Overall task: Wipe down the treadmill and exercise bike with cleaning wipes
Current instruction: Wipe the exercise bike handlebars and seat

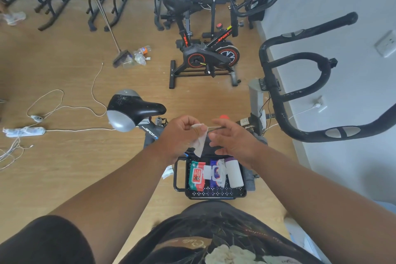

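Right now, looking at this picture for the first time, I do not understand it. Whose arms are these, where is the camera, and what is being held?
The camera sits on a person's head and looks forward and down, so the two arms are that person's own. There is no machine here, only bare hands. The left hand pinches a white wipe, which hangs down; the right hand holds its top edge, pulled taut between the hands. Below them a black basket on the wooden floor holds wipe packs and a white roll. Just behind stands an exercise bike with a black saddle and handlebars. A second bike stands farther back.
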